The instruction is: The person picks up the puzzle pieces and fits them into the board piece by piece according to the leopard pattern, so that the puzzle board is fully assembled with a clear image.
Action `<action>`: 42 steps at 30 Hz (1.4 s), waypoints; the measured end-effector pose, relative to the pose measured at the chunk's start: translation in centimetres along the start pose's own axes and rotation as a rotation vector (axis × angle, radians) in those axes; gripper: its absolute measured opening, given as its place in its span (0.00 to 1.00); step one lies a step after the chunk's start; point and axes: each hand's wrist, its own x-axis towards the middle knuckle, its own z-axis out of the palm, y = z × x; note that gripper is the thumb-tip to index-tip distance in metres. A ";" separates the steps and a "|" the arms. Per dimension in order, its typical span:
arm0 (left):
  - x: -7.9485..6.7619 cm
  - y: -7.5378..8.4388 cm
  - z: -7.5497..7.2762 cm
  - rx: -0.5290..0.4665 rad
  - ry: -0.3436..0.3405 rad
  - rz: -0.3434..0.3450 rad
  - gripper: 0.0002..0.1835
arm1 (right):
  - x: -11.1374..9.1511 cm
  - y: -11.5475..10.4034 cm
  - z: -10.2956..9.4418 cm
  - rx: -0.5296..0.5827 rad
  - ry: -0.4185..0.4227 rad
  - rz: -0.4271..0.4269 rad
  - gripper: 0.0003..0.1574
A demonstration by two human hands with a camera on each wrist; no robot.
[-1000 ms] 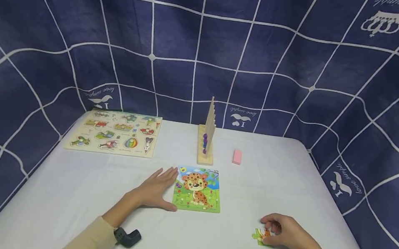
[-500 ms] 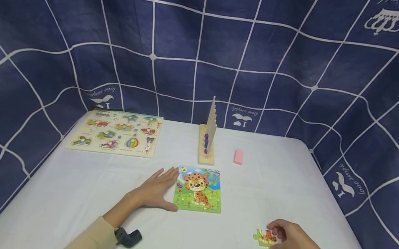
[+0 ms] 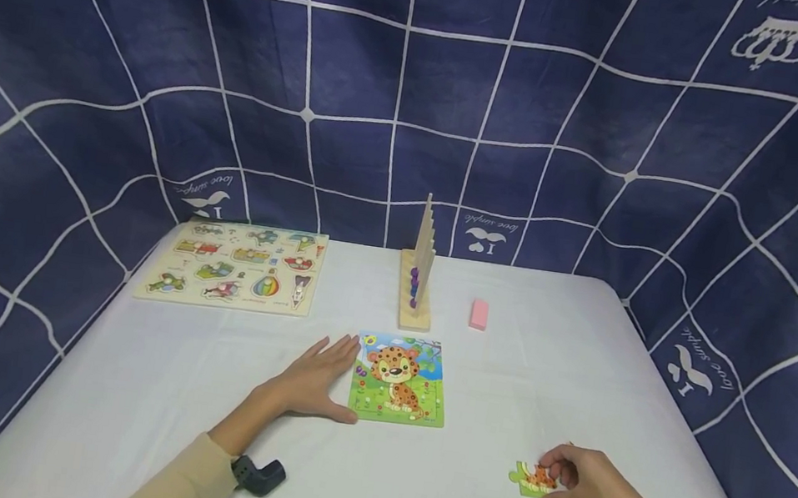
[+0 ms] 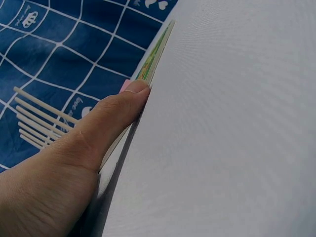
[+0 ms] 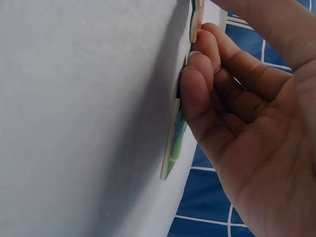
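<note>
My left hand (image 3: 312,378) lies with its fingers stretched along the left edge of a square leopard picture puzzle (image 3: 400,380), thumb at its lower left corner. In the left wrist view the thumb touches the board's edge. On the right, my right hand (image 3: 591,485) has thumb and forefinger at the lower and upper edges of a small puzzle piece (image 3: 533,480), green with spotted orange and cream paws. Its other fingers are curled. The right wrist view shows a second flat piece (image 5: 174,143), green and blue, beside the curled fingers; the hand largely hides it in the head view.
A wooden board (image 3: 230,267) with vehicle pictures lies at the back left. Behind the leopard puzzle stands a wooden peg rack (image 3: 418,285) with purple and blue beads. To its right is a pink block (image 3: 479,314). A dark blue gridded curtain (image 3: 418,100) surrounds the white table.
My right hand has shifted right and slightly toward me, uncovering more of the paw piece, which stays in nearly the same place. The left hand has kept its place at the leopard puzzle.
</note>
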 end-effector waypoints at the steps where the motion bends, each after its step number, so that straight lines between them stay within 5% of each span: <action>1: 0.0 0.0 0.0 0.001 -0.001 0.000 0.69 | 0.0 0.0 0.0 -0.001 0.001 0.000 0.27; 29: 0.1 -0.1 0.1 -0.007 -0.006 -0.006 0.69 | 2.5 -2.2 0.6 -0.035 0.088 0.052 0.26; 42: 0.1 -0.1 0.0 -0.009 -0.008 -0.012 0.70 | 4.9 -4.6 0.9 -0.069 0.084 -0.104 0.21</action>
